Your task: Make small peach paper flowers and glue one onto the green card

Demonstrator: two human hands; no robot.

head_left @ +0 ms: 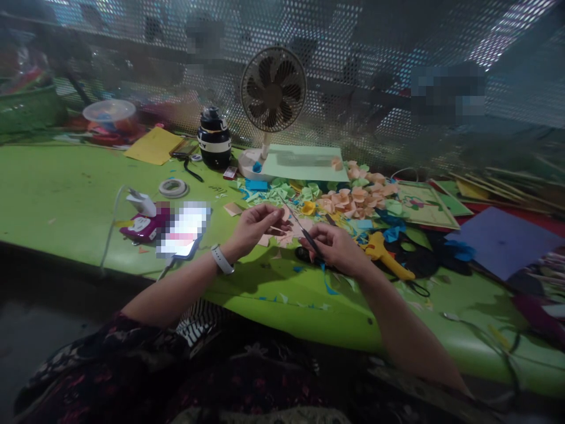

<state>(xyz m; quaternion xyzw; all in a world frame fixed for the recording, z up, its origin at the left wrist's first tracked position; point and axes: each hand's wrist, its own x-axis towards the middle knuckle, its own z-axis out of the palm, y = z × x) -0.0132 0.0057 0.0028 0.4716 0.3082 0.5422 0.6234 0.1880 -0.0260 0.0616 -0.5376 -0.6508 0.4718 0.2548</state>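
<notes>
My left hand (pixel 256 227), with a white band on its wrist, is closed in a pinch on a small peach paper piece (pixel 277 229) over the green table (pixel 66 194). My right hand (pixel 338 247) is closed around black-handled scissors (pixel 304 232), whose thin blades point up and left toward the paper. Peach paper scraps (pixel 282 240) lie on the table just under both hands. Behind them sits a heap of peach paper flowers (pixel 357 197) and green and blue paper bits (pixel 282 191).
A small desk fan (pixel 272 91) stands at the back, a dark jar (pixel 214 141) to its left. A phone (pixel 183 232), a charger (pixel 141 203) and a tape roll (pixel 173 188) lie left. A yellow glue gun (pixel 386 256) and coloured paper sheets (pixel 503 241) lie right.
</notes>
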